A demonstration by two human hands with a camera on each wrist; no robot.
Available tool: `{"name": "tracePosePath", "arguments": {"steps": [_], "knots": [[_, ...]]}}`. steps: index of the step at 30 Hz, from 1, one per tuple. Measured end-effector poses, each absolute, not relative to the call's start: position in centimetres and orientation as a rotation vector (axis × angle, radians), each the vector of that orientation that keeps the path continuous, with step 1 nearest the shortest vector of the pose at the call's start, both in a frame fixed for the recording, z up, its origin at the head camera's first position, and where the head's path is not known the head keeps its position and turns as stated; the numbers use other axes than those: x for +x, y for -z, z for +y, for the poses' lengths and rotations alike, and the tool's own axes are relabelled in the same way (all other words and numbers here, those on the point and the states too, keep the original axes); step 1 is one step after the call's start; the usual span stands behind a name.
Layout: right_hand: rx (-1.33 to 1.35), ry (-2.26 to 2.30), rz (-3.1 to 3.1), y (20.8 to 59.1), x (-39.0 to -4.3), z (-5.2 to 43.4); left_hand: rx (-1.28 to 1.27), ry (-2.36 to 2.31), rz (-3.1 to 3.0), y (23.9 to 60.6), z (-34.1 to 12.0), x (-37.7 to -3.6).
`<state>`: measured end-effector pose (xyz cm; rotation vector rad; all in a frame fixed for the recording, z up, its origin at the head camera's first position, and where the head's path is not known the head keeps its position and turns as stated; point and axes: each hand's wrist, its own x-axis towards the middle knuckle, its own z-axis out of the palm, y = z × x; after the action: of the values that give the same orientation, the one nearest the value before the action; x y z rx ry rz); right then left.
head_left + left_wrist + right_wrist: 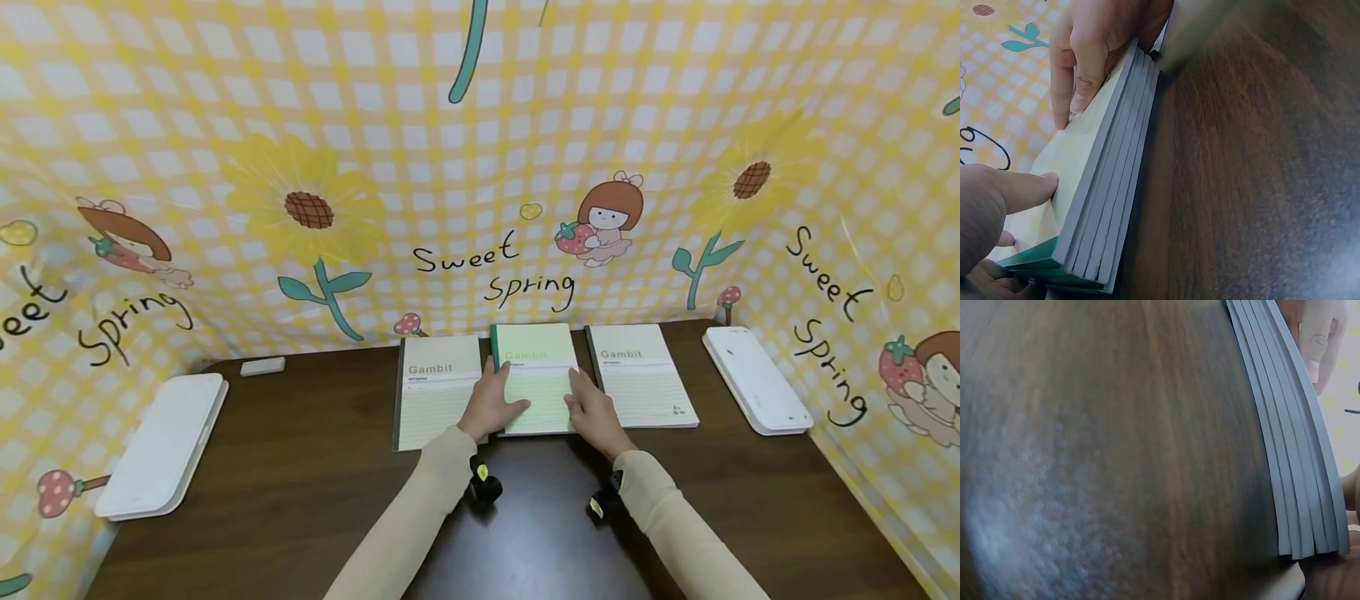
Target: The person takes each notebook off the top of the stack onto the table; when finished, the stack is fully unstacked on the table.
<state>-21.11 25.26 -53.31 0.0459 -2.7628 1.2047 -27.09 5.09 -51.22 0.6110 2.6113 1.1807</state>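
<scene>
Overhead, the left hand (491, 404) and right hand (596, 417) rest flat, fingers relaxed, on the middle green notebook stack (534, 379) at the table's (300, 467) far edge. Only the left wrist view reveals several stacked notebooks, edges aligned.

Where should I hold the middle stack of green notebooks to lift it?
Grip the stack of green notebooks by its two long side edges, one of the hands from each side. It lies flat, several thin books deep, so pinching both sides keeps them together.
</scene>
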Motion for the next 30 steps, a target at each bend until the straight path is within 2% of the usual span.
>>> {"name": "tracePosePath", "arguments": {"steps": [30], "knots": [[0.042,-1.145,-2.806,53.08,-21.31,25.03,0.503,-1.211,2.601,50.99,5.93,-26.26]]}}
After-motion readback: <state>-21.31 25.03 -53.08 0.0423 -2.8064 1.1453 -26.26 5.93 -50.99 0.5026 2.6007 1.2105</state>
